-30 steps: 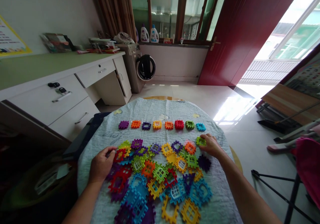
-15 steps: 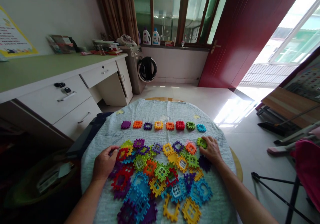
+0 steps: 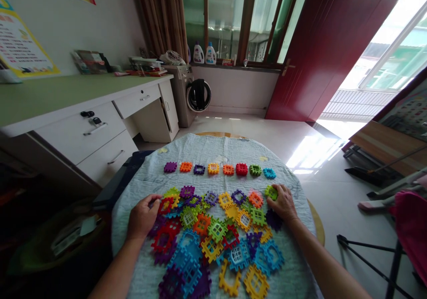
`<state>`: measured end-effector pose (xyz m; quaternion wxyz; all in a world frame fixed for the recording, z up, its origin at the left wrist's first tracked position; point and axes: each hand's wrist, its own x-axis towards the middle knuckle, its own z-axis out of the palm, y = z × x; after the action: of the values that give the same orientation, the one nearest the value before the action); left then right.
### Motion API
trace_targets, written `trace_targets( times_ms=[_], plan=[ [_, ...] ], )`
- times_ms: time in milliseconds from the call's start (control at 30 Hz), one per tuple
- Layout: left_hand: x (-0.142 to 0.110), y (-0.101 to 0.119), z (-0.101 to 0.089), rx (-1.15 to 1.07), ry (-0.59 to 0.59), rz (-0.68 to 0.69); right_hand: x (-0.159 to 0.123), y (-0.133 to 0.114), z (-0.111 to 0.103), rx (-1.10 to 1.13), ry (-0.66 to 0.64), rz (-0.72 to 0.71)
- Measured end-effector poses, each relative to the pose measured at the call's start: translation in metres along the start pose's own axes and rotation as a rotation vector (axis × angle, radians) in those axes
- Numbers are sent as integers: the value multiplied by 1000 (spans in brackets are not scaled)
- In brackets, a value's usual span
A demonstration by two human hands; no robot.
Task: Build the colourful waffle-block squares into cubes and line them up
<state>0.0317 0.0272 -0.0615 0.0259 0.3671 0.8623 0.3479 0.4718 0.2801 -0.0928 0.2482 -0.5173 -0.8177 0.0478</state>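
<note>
A heap of coloured plastic interlocking tiles (image 3: 213, 234) lies on a round table under a pale blue cloth (image 3: 207, 150). Beyond it, several small tiles stand in a straight row (image 3: 220, 169), from purple on the left to blue on the right. My right hand (image 3: 283, 203) rests at the heap's right edge, fingers curled over a small green tile (image 3: 271, 192). My left hand (image 3: 143, 217) lies at the heap's left edge with its fingers bent on a red tile (image 3: 163, 205).
A white desk with drawers and a green top (image 3: 76, 112) runs along the left. A washing machine (image 3: 191, 92) stands by the far wall under the window. A dark red door (image 3: 316, 45) is open at the right; a metal stand (image 3: 376, 254) stands beside the table.
The view has shifted slightly, so the table sits lower in the frame. My right hand has drawn in a little over the green tile. My left hand stays where it was.
</note>
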Motion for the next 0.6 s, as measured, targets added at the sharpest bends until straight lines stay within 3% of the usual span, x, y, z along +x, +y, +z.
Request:
trace_targets(
  times_ms=[200, 600],
  plan=[
    [0, 0, 0, -9, -16, -5, 0, 6, 6, 12, 55, -25],
    [1, -4, 3, -8, 3, 19, 1, 5, 5, 2, 34, 5]
  ],
)
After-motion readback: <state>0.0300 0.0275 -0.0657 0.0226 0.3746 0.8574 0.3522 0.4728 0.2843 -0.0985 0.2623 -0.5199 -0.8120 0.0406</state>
